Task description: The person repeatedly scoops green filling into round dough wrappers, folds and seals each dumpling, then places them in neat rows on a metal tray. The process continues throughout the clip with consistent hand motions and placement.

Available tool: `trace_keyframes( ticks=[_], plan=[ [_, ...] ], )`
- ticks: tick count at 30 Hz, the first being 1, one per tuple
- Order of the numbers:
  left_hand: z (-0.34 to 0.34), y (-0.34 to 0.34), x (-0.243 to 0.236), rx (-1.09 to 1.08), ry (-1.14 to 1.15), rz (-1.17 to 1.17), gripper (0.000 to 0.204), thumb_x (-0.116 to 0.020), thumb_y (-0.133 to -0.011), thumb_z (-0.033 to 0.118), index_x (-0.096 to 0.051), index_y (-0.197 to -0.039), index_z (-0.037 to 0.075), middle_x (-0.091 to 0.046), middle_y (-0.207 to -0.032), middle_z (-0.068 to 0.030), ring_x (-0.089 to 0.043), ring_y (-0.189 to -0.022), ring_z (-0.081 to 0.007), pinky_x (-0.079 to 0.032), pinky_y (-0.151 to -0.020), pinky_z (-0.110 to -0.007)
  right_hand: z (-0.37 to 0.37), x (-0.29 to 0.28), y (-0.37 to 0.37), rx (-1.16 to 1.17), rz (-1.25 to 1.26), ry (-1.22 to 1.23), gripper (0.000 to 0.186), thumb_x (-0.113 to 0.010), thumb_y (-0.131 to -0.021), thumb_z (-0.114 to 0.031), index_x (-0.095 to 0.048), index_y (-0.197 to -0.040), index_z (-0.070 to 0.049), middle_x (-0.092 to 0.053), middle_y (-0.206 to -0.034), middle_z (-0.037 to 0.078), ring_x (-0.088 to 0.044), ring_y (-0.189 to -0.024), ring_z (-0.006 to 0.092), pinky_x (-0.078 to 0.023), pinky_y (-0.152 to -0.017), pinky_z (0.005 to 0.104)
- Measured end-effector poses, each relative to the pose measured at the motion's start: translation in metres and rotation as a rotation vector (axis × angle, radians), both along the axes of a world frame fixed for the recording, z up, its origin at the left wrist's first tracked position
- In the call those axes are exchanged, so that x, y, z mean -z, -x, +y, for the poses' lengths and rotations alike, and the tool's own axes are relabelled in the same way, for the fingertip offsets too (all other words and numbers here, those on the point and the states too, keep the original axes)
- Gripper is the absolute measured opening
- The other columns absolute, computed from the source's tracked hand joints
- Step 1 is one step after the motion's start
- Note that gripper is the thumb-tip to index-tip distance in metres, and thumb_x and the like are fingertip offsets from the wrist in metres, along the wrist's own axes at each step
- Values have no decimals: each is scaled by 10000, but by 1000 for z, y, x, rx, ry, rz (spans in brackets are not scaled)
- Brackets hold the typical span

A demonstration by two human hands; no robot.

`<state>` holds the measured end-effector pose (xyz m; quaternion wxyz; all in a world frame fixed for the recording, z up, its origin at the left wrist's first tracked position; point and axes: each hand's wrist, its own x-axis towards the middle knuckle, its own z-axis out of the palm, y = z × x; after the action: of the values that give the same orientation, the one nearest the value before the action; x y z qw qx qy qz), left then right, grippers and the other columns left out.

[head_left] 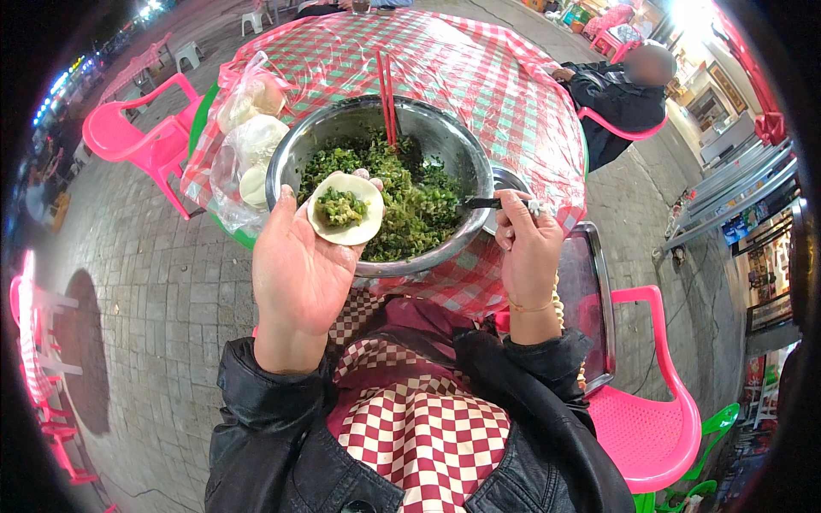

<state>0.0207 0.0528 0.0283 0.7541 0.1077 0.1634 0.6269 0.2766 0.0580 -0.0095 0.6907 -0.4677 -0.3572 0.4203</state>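
Note:
My left hand (299, 265) cups a round dough wrapper (357, 229) with a mound of chopped green filling (340, 207) on it. Behind and beneath it, a large steel bowl (299, 150) holds more chopped greens, with red chopsticks (389, 103) standing in it. My right hand (530, 248) grips a dark-handled utensil (483, 203) near the bowl's right rim; its far end is too small to tell. A smaller steel dish (506, 179) is partly hidden there. Pale wrappers (261, 137) sit in clear plastic at the bowl's left.
A round table (513, 94) wears a checked cloth under plastic. A metal tray (603, 265) with pale pieces sits by my right forearm above a pink chair (641, 427). Another pink chair (137, 132) stands left. A seated person (616, 103) in dark clothes is at the far right.

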Motion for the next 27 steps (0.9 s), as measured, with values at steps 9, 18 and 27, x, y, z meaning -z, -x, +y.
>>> trace_keyframes(
  ticks=[9, 18, 27],
  plan=[
    [-5, -20, 5, 137, 58, 2, 610, -297, -1207, 427, -503, -1486, -75, -621, -1464, -218, -591, -1384, -347, -445, -1217, -520, -37, -20, 25, 81, -801, -603, 191, -802, -945, 7, -761, -1132, -4, -733, -930, 59, -577, -729, 126, -454, -654, 258],
    [-5, -22, 2, 166, 13, 37, 693, -243, -1202, 453, -470, -1511, -125, -597, -1492, -297, -566, -1427, -420, -406, -1256, -558, -37, -21, 23, -66, -1207, -964, 346, -892, -740, -61, -824, -1079, -77, -719, -989, 24, -628, -870, 241, -512, -736, 342],
    [-5, -18, 2, 178, -2, 38, 632, -269, -1211, 426, -518, -1472, -93, -631, -1454, -244, -616, -1362, -366, -445, -1229, -508, -36, -19, 22, -43, -1238, -992, 408, -895, -688, -89, -843, -1092, -105, -703, -1000, 6, -620, -878, 235, -502, -753, 344]
  ],
)
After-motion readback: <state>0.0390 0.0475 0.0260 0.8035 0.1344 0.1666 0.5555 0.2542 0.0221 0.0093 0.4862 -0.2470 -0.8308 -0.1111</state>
